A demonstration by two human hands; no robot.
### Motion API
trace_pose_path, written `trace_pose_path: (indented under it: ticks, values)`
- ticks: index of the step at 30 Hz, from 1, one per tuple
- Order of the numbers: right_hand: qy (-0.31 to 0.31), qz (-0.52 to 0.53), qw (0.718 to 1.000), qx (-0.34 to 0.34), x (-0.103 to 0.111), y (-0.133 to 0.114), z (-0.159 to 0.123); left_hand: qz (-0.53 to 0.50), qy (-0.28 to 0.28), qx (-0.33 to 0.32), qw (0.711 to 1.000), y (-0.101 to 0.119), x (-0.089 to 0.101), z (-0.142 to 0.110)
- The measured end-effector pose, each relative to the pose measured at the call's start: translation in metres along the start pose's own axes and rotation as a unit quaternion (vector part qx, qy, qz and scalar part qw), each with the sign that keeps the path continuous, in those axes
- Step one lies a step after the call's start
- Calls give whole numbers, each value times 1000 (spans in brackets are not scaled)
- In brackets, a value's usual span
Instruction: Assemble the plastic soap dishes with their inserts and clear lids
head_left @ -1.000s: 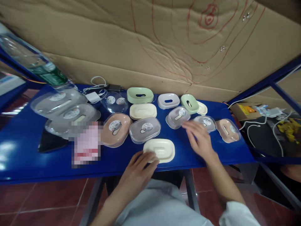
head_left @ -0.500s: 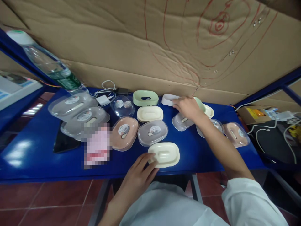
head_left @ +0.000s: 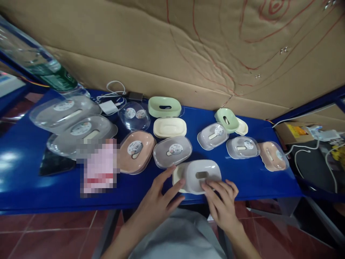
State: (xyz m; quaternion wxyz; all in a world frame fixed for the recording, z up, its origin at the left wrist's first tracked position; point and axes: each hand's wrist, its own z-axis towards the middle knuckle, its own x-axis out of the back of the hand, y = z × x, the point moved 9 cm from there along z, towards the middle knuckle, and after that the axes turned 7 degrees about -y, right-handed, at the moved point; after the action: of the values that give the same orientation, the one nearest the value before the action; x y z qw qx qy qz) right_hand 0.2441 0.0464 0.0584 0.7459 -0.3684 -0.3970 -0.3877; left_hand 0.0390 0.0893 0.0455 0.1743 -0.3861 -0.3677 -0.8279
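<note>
with the right hand, curls bent fingers over the near right part of a pale lavender-white, oval, glossy plastic dish with a slot in its middle; seems to be pinching there, though hard to be sure with the thumb poorly seen. with the left hand, spreads loose fingers, touching or nearly touching the left end of a cream, shallow, oval plastic tray. find the lavender-white dish near the front edge of the blue counter, lying over the right part of the cream tray, just in front of a grey oval dish under a clear lid.

likely light and stiff, with a slick surface apt to slide under flat fingertips; probably not fragile, but prone to tipping if pressed at one end. best taken by the outer rim at opposite ends, or with fingertips hooked in the slot.

compared with half a second ago: brought from the back row to the front, over the cream tray, and right arm drawn back from its long reach across the counter.
</note>
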Motion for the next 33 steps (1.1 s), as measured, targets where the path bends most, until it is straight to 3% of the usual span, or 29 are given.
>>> trace_pose_path:
  ticks: [6, 16, 26, 30, 33]
  values:
    - [-31, 24, 998, 43, -10, -17, 22, -6, -14, -10, 1000, 2, -1, 1]
    - [-68, 52, 995, 59, -16, -15, 20, -30, -28, 1, 999, 0, -3, 3]
    - [-53, 62, 994, 74, -23, -17, 13, 24, -42, -77, 996, 14, -10, 2]
    - [-83, 77, 989, 91, -18, -12, 19, 10, -39, -62, 997, 12, -8, 5]
    - [-115, 78, 983, 118, 0, 3, 44, -8, -38, -58, 998, 11, -6, 6]
